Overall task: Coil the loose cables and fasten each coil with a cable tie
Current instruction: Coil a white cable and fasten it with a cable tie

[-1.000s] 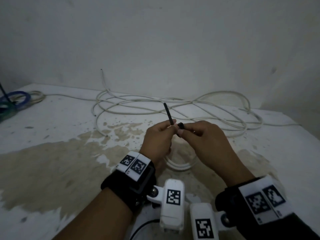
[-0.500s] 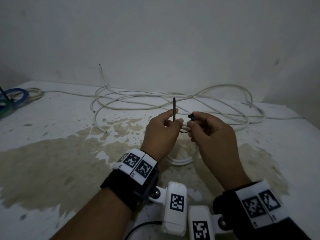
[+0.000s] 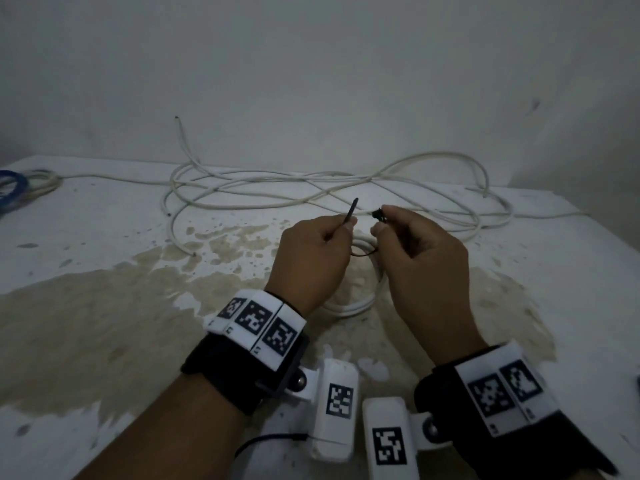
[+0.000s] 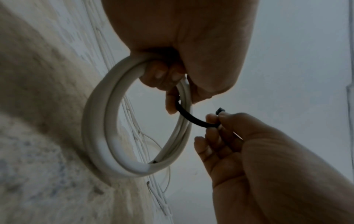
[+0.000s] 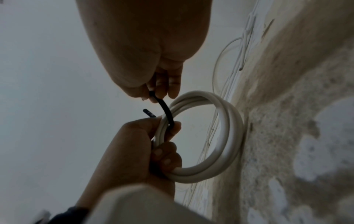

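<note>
A small white cable coil [image 3: 360, 303] hangs from my left hand [image 3: 346, 226], whose lower fingers curl round its top [image 4: 99, 136]. A black cable tie [image 4: 191, 118] loops under the coil's strands. My left thumb and forefinger pinch its pointed tail [image 3: 351, 211], which sticks up. My right hand [image 3: 381, 223] pinches the tie's head end [image 3: 378, 213], a short gap to the right of the tail. In the right wrist view the tie [image 5: 166, 112] bends round the coil [image 5: 226, 136].
A long loose white cable [image 3: 311, 188] sprawls across the back of the stained white table [image 3: 104, 306], against the wall. Blue rings and another pale coil [image 3: 14, 185] lie at the far left edge.
The two ends of the tie were touching one second ago; my hands have drawn apart and a gap separates tail and head. The tail now leans right.
</note>
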A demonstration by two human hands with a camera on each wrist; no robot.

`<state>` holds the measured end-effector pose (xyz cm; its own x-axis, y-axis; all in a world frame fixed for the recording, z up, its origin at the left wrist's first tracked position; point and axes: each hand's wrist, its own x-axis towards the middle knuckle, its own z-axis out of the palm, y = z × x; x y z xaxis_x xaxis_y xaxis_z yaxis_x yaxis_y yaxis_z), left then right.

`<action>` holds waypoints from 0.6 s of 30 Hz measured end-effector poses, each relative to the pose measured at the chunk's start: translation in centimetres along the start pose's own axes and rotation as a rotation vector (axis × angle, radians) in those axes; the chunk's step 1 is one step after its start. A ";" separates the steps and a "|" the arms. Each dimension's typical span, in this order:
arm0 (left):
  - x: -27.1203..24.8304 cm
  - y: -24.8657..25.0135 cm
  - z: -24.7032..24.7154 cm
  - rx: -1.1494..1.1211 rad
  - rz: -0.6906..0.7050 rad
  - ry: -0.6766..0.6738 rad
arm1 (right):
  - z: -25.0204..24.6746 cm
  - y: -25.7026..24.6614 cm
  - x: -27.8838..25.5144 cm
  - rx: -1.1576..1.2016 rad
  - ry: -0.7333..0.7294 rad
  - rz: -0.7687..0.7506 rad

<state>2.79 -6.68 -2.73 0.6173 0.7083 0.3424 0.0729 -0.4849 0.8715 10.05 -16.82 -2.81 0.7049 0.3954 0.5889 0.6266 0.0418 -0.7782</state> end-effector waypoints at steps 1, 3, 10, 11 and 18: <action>-0.1 0.2 0.1 0.016 0.010 -0.003 | 0.0 0.1 0.0 -0.014 0.007 -0.002; -0.4 0.6 0.1 0.051 0.030 -0.021 | -0.1 0.3 0.2 -0.029 0.017 -0.001; -0.9 1.4 0.3 0.117 0.059 -0.085 | -0.3 0.1 0.3 -0.085 0.032 -0.124; -1.0 1.5 0.3 0.120 0.061 -0.087 | -0.3 0.2 0.4 -0.088 0.038 -0.139; -1.0 1.5 0.4 0.118 0.078 -0.088 | -0.6 0.1 0.5 -0.083 0.026 -0.119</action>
<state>2.55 -8.31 -1.91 0.6905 0.6212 0.3705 0.1108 -0.5970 0.7945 10.66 -17.19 -2.42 0.6314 0.3681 0.6825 0.7310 0.0111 -0.6823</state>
